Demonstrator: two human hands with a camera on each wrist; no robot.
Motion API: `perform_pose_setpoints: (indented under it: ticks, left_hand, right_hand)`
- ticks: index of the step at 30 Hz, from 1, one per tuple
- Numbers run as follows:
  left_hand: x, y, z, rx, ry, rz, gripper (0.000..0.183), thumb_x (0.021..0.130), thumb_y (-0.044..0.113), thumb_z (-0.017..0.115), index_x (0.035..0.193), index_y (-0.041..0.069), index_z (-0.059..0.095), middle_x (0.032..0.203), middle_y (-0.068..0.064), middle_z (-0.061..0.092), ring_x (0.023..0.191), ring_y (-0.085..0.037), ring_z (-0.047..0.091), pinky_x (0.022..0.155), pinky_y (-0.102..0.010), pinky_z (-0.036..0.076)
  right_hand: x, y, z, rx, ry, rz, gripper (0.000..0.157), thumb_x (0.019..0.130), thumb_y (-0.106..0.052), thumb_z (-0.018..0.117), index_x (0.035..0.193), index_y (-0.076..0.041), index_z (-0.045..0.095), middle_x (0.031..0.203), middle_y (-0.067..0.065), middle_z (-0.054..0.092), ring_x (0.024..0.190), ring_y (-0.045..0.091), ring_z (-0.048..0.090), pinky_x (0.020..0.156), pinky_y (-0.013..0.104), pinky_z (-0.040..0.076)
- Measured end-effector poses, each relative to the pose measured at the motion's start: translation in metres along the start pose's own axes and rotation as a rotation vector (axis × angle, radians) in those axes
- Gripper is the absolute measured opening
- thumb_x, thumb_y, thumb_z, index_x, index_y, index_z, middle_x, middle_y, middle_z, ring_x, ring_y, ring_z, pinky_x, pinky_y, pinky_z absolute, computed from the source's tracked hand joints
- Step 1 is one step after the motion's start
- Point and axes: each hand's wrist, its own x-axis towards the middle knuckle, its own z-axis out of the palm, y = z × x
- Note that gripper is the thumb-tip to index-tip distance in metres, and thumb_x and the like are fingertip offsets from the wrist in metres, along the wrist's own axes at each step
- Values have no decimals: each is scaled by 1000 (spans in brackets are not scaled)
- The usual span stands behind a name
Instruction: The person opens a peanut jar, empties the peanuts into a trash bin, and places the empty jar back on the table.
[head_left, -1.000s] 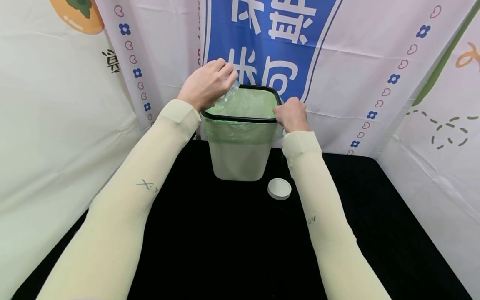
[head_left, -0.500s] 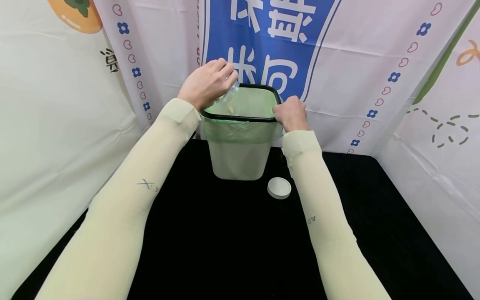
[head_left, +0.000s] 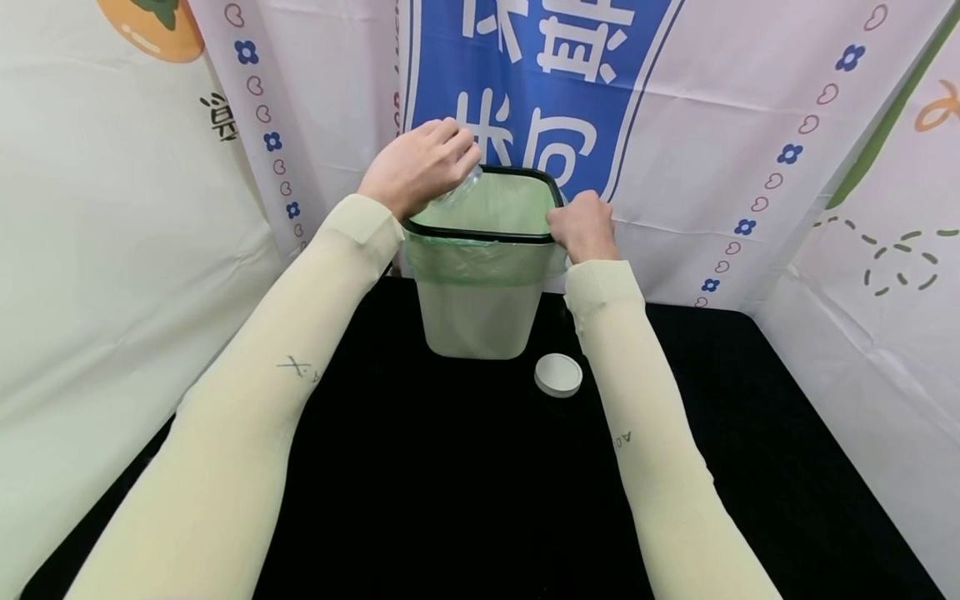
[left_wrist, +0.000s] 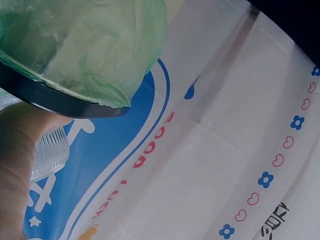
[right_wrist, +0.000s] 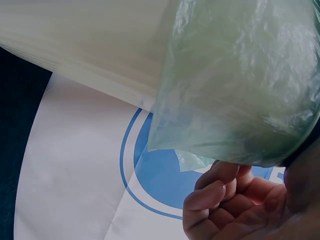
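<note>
My left hand [head_left: 423,167] holds a clear jar [head_left: 461,190] tipped over the left side of a trash can [head_left: 480,321]. In the left wrist view the ribbed base end of the jar [left_wrist: 52,154] shows beyond the hand; its mouth and contents are hidden. A pale green bag [head_left: 480,265] lines the can, folded outward under a black rim [head_left: 480,237]. On the right side, my right hand [head_left: 585,227] grips the rim. From the right wrist, its curled fingers [right_wrist: 207,195] appear just below the bag's hanging edge [right_wrist: 225,150].
A white round lid [head_left: 558,375] lies on the black tabletop [head_left: 450,467], to the right in front of the can. Printed cloth [head_left: 697,125] hangs close behind the can, and more cloth walls stand at both sides.
Half a second ago a small pale piece showed inside the can below the jar; now it is out of sight. Both hands stay almost where they were.
</note>
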Motion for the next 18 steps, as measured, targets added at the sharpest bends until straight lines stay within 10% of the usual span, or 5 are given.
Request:
perform_pose_setpoints:
  ticks: [18]
  left_hand:
    - [1,-2,0,63,35,59,28,96,-21,51,119,-8,59,116,-23,66,110,-37,63,107,-41,55]
  right_hand:
    - [-1,0,-1,13,-10,8,31,99,-22,48,120,-3,59,125,19,59,102,31,55,80,38,48]
